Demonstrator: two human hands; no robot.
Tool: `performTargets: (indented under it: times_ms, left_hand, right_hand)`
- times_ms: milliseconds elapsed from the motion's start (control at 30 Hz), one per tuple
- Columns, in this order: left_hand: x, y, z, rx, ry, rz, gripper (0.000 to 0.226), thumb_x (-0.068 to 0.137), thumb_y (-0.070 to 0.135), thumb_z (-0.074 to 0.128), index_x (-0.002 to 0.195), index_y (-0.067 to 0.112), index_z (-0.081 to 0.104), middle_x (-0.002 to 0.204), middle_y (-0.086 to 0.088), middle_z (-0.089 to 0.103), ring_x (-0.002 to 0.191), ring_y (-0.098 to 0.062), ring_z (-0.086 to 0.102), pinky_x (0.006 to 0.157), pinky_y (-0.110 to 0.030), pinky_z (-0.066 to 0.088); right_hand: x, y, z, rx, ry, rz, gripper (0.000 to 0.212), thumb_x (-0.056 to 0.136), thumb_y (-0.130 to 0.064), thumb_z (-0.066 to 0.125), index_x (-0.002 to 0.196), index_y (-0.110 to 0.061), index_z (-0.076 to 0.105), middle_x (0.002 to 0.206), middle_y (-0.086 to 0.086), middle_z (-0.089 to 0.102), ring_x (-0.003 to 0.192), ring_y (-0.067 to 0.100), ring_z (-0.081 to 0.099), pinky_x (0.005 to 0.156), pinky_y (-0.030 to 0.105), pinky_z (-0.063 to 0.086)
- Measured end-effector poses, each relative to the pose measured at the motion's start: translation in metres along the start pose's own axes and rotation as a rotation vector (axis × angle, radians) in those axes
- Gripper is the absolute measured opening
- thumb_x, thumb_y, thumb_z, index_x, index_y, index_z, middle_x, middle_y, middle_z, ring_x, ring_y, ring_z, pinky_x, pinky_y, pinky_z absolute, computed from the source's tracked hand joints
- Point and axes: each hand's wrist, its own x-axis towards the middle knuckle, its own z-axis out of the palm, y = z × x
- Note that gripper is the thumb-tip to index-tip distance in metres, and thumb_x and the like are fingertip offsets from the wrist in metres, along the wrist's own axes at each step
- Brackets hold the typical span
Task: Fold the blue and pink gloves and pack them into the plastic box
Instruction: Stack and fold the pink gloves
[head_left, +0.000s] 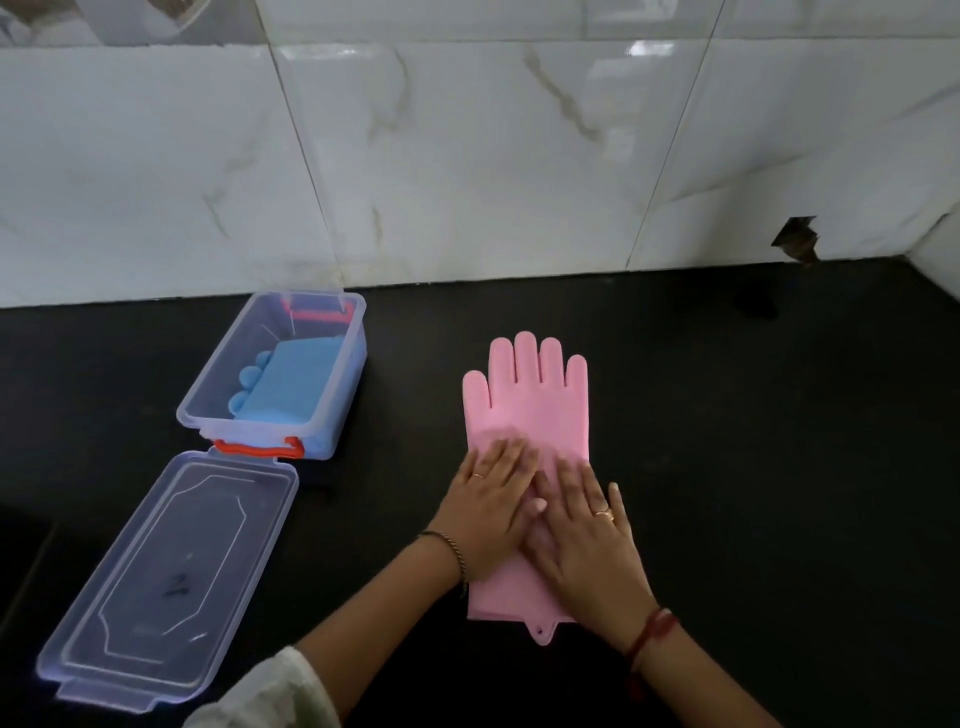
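Note:
A pink glove (527, 400) lies flat on the black counter, fingers pointing toward the wall. My left hand (488, 506) and my right hand (587, 540) both press flat on its palm and cuff, fingers spread, side by side and slightly overlapping. The clear plastic box (208, 400) stands open to the left, with a folded blue glove (291, 384) inside it.
The box's clear lid (166, 571) lies flat on the counter in front of the box, near the left front. A white marble-tiled wall (467, 156) rises behind the counter (779, 441), and a broken dark hole (797, 239) shows at the wall's lower right.

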Motion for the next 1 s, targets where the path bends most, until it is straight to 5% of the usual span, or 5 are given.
performTargets:
  times_ms: [167,600,767,867,1000]
  left_hand:
    - [-0.011,-0.016,-0.010,0.039,0.091,0.039,0.054,0.097,0.029,0.034,0.148,0.022,0.019,0.158,-0.003,0.016,0.146,-0.019,0.008,0.115,-0.031,-0.004]
    - [-0.058,-0.049,-0.034,0.138,-0.134,0.352,0.034,0.096,0.029,0.046,0.129,0.028,0.051,0.142,0.005,0.046,0.133,-0.014,0.039,0.110,-0.030,0.028]
    - [-0.045,-0.042,-0.036,0.172,0.001,0.457,0.036,0.093,0.036,0.038,0.107,0.016,0.064,0.116,-0.003,0.065,0.108,-0.020,0.061,0.092,-0.034,0.050]
    - [-0.050,-0.052,-0.030,0.142,0.030,0.499,0.039,0.092,0.044,0.037,0.113,0.020,0.060,0.117,0.000,0.065,0.108,-0.016,0.059,0.092,-0.032,0.050]
    - [-0.056,-0.064,-0.029,0.064,-0.049,0.422,0.066,0.076,0.078,0.043,0.123,0.031,0.048,0.121,0.010,0.058,0.108,-0.006,0.051,0.093,-0.020,0.035]
  right_hand:
    - [-0.006,0.002,-0.025,0.317,0.018,0.026,0.061,0.095,-0.056,0.020,0.148,-0.034,0.000,0.159,-0.008,-0.007,0.140,0.004,-0.009,0.110,0.030,-0.004]
    - [-0.052,0.054,-0.031,-0.070,-0.075,-0.314,0.058,0.092,-0.016,0.051,0.141,-0.040,0.033,0.152,-0.017,0.028,0.141,0.005,0.023,0.112,0.020,0.011]
    - [-0.043,0.052,-0.039,-0.254,0.095,-0.498,0.052,0.051,-0.031,0.089,0.100,-0.035,0.071,0.110,-0.013,0.070,0.103,0.011,0.067,0.086,0.031,0.052]
    - [-0.039,0.055,-0.032,-0.246,0.131,-0.524,0.044,0.060,-0.025,0.085,0.100,-0.032,0.069,0.112,-0.009,0.069,0.108,0.012,0.064,0.095,0.033,0.049]
    - [-0.022,0.049,-0.038,0.390,0.027,-0.256,0.023,0.092,-0.027,0.043,0.103,-0.045,0.053,0.112,-0.021,0.060,0.103,-0.009,0.055,0.094,0.013,0.042]
